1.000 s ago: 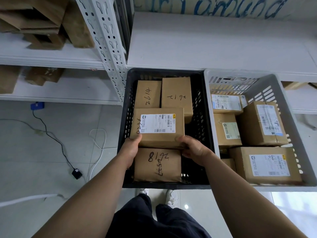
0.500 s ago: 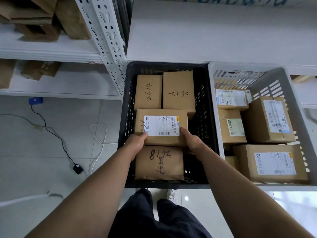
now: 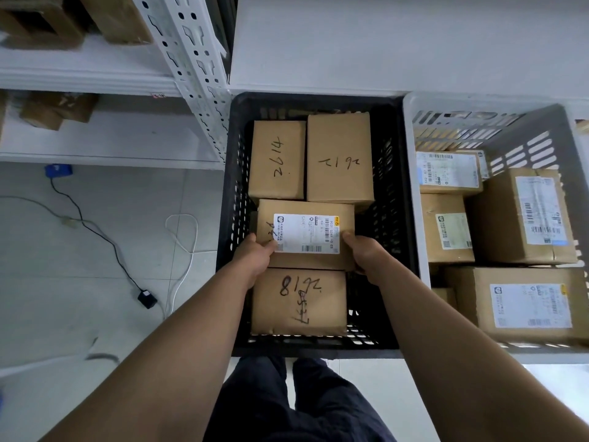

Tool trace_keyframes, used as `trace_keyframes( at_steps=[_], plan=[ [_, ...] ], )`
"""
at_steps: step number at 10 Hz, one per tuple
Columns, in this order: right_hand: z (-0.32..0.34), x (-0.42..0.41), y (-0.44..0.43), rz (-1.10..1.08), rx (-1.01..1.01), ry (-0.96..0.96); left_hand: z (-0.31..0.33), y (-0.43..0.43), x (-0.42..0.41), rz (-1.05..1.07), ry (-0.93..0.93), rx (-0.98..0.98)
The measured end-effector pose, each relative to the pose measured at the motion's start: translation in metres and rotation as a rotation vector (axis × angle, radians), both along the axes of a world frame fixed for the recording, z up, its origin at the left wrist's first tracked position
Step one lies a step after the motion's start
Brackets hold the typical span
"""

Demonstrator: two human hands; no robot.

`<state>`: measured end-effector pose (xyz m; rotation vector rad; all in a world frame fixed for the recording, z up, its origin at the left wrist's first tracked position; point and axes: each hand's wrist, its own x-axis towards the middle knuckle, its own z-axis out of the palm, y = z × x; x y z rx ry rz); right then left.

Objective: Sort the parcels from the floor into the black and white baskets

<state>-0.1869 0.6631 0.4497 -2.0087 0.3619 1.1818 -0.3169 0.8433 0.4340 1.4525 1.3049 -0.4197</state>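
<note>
Left hand (image 3: 255, 261), right hand (image 3: 366, 255): fingers curled round opposite ends of one labelled parcel (image 3: 306, 232), thumbs on top. Parcel location: inside black basket (image 3: 236, 199), over three marker-numbered parcels (image 3: 298, 301). White basket (image 3: 411, 193): just beside, right; holds more cartons (image 3: 522, 215).

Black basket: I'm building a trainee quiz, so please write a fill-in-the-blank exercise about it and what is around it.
1. The left hand and right hand hold a parcel bearing a printed ____.
2. That parcel is held over the left basket, coloured ____.
3. The white basket stands beside it, on the person's ____.
Missing words: label; black; right.
</note>
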Motion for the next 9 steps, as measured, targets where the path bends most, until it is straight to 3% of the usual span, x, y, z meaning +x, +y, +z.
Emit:
trace_keyframes(
  at_steps=[2, 4, 7, 9],
  plan=[
    [0.004, 0.004, 0.0, 0.004, 0.031, -0.017, 0.002, 0.008, 0.0, 0.053, -0.005, -0.103],
    [0.001, 0.0, 0.001, 0.094, -0.011, -0.143, -0.002, 0.009, 0.002, 0.059, 0.045, -0.027],
    [0.0, 0.006, -0.006, 0.066, -0.021, -0.132, 0.011, 0.003, 0.011, 0.041, 0.081, 0.048],
    [0.034, 0.003, -0.007, 0.054, -0.006, -0.273, 0.049, 0.006, 0.009, 0.046, -0.011, 0.039]
  ],
)
